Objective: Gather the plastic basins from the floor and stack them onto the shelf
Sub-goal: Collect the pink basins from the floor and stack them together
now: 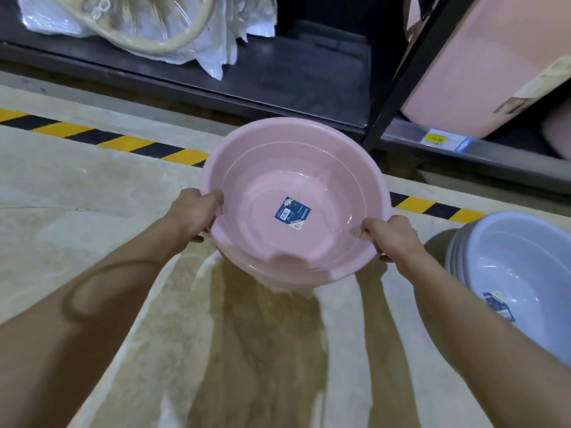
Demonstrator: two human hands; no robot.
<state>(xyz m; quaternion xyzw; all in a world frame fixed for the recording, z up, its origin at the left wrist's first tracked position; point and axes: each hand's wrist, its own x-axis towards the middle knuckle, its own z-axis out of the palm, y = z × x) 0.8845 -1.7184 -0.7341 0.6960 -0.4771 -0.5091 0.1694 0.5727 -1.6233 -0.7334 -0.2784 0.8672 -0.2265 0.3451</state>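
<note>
A stack of pink plastic basins (pixel 278 168), the top one with a blue label inside, hangs above the floor in front of the shelf. My left hand (pixel 197 211) grips the rim on the left, thumb over the edge. On the opposite rim, my right hand (pixel 392 236) grips the same way. A stack of pale blue-grey basins (pixel 519 267) sits on the floor at the right. The dark bottom shelf (pixel 309 78) lies just beyond the pink basins.
A black upright post (pixel 401 69) divides the shelving. Plastic-wrapped goods (pixel 148 26) fill the shelf's left part. Pink tubs (pixel 482 57) stand right of the post above a yellow price tag (pixel 435 139). Yellow-black hazard tape (pixel 123 142) runs along the floor.
</note>
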